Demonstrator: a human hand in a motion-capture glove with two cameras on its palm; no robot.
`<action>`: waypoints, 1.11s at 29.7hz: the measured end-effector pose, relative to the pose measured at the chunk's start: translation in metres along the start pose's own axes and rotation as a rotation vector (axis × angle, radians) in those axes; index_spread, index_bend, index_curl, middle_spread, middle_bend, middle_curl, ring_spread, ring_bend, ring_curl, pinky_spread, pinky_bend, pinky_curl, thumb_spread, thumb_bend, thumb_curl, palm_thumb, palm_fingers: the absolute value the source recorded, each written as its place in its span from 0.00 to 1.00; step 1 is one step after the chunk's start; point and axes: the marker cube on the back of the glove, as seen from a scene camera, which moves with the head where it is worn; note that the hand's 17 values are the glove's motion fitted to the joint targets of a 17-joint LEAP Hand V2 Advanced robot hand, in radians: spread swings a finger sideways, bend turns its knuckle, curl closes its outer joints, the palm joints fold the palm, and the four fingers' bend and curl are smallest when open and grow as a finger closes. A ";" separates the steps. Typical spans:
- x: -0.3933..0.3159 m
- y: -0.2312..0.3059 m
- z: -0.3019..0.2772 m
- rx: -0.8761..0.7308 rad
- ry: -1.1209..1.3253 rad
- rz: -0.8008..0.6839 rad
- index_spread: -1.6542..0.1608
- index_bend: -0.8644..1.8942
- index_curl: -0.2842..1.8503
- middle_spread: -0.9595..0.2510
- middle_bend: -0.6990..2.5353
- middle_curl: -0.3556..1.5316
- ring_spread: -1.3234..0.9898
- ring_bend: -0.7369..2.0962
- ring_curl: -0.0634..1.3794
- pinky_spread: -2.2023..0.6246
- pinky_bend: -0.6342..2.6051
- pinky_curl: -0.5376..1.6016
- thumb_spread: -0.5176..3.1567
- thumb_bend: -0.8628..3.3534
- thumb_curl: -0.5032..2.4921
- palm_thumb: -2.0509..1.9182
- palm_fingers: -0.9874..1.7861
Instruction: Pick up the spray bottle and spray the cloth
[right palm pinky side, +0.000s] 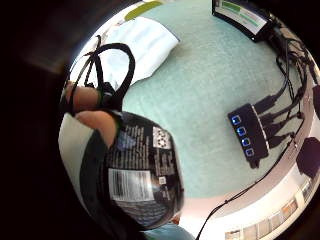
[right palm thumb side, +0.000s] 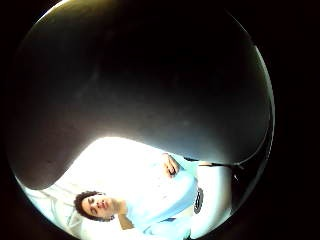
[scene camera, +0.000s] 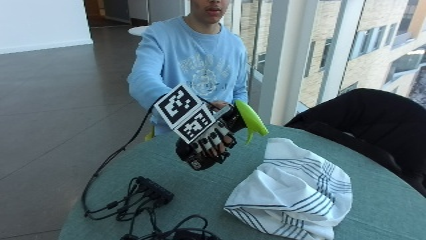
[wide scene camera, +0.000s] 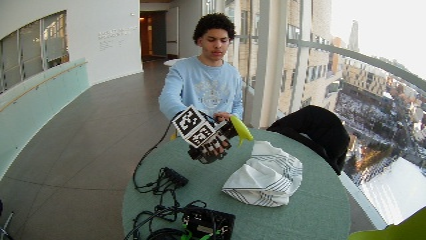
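Observation:
In the outside view my gloved right hand (scene camera: 206, 142) grips the spray bottle (scene camera: 251, 120) above the teal table (scene camera: 200, 182). Only its lime green spray head shows there, pointing towards the cloth (scene camera: 293, 195). That cloth is white with dark stripes and lies crumpled on the table, apart from the bottle. The wide outside view shows the same hand (wide scene camera: 208, 143), bottle (wide scene camera: 241, 129) and cloth (wide scene camera: 264, 175). Close to my palm, the bottle's black labelled body (right palm pinky side: 140, 175) has my fingers (right palm pinky side: 85, 97) curled round it, with the cloth (right palm pinky side: 135, 45) on the table beyond. The dark bottle (right palm thumb side: 150, 75) fills the thumb side palm view.
A black hub (scene camera: 154, 190) with cables lies on the table near the hand; its blue lights show on the hub (right palm pinky side: 247, 135). A black box (wide scene camera: 210, 222) sits at the table's near edge. A dark garment (scene camera: 359, 125) drapes a chair beside the table.

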 end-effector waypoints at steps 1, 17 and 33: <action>0.000 0.000 0.000 -0.001 -0.002 0.002 0.79 0.37 0.32 0.71 0.29 0.43 0.55 0.42 0.31 0.78 0.28 0.43 0.32 0.20 0.39 0.76 0.77; -0.038 0.020 0.029 0.087 -0.261 -0.234 0.79 0.37 0.32 0.71 0.29 0.43 0.55 0.42 0.31 0.78 0.29 0.43 0.32 0.20 0.40 0.76 0.77; -0.160 0.033 0.124 0.162 -0.543 -0.613 0.79 0.37 0.32 0.71 0.29 0.43 0.55 0.41 0.31 0.79 0.29 0.43 0.32 0.20 0.40 0.76 0.76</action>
